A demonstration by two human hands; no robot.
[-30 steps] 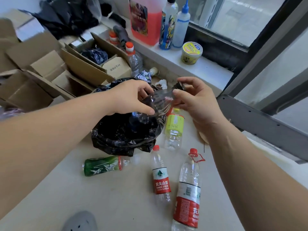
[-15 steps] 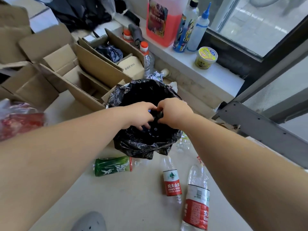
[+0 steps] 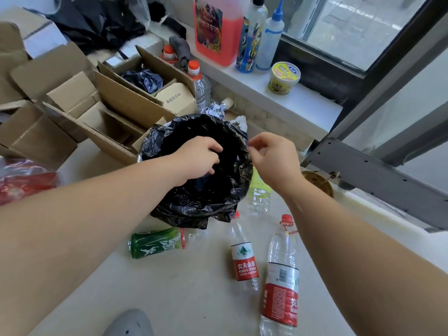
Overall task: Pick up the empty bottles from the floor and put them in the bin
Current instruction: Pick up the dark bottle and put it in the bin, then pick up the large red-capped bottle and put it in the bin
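Left hand (image 3: 198,157): over the mouth of the bin (image 3: 169,141), fingers curled down into the black liner; grip on anything inside cannot be told.
Right hand (image 3: 274,157): at the bin's right rim, thumb and forefinger pinched together at the liner edge, other fingers loosely curled; contact with the liner unclear.
Bin: lined with a black bag, on the floor (image 3: 194,299) beside cardboard boxes (image 3: 101,112); contents too dark to read.
Green bottle (image 3: 157,243): on its side, below the left hand, just beside the bin's base; long axis left-right, neck to the right.
Small red-label bottle (image 3: 243,258): on its side, below both hands; long axis near-far, red cap toward the bin.
Large red-label bottle (image 3: 281,282): on its side, just beside the right forearm; long axis near-far, red cap away from the camera.
Yellow-label bottle (image 3: 260,190): under the right wrist, touching the bin's right side; cap end hidden.
Count: 4 bottles on the floor, none in hand.
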